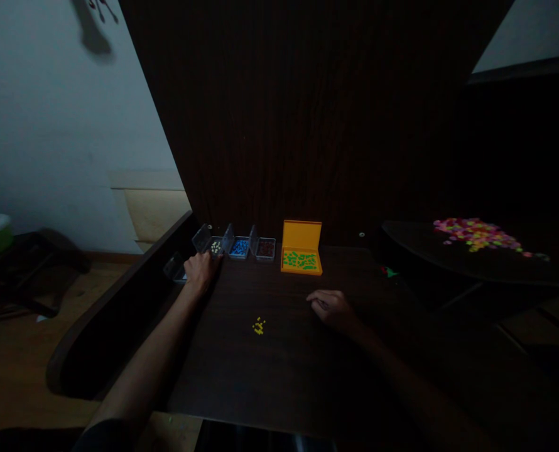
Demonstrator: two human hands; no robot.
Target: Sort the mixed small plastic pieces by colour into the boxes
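Note:
My left hand (199,270) is at the front of a small clear lidded box (216,247) with cream-white pieces in it. Its fingers are curled; whether they grip the box or a piece is hidden. Over the dark tabletop, my right hand (330,306) has its fingers bent together, the index finger pointing left, and nothing visible in them. Between my hands, nearer to me, lies a loose cluster of small yellow pieces (259,326). Beyond my right hand stands an open orange case (301,235) holding many green pieces (298,260).
Two more clear boxes hold blue pieces (239,248) and dark reddish-brown pieces (265,249). Another clear box (176,269) is left of my left hand, partly covered. A raised side panel (119,307) borders the left; a dark ledge (411,242) with colourful pieces (480,235) juts in right.

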